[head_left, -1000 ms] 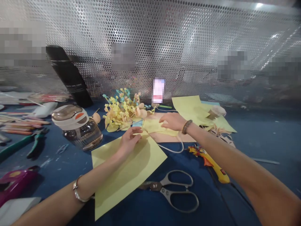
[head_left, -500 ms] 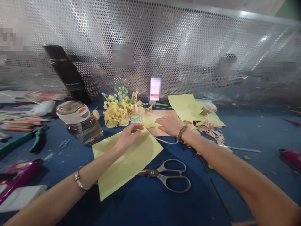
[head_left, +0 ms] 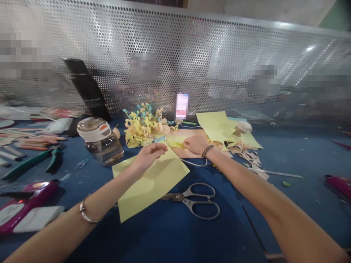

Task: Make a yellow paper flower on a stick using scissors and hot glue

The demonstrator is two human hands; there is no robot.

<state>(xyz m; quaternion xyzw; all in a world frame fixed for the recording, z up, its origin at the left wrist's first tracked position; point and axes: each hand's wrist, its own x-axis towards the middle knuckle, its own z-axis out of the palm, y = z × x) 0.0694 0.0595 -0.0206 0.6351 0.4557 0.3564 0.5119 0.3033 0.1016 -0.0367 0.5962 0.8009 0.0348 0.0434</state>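
My left hand is over the top of a large yellow sheet, thumb and fingers curled toward each other; whether anything is between them is too small to tell. My right hand is closed at the right end of a small yellow paper strip, which lies on a pinkish board. Scissors lie below the large sheet, their blade tips at its edge. Yellow and blue paper flowers stand behind my left hand.
A glass jar, green pliers and a purple glue gun are at the left. More yellow sheets and paper scraps lie at the right. A lit phone stands by the perforated metal screen.
My right hand has closed from spread fingers at the small yellow strip. The view has shifted slightly, and my left hand stays near the large sheet's top.
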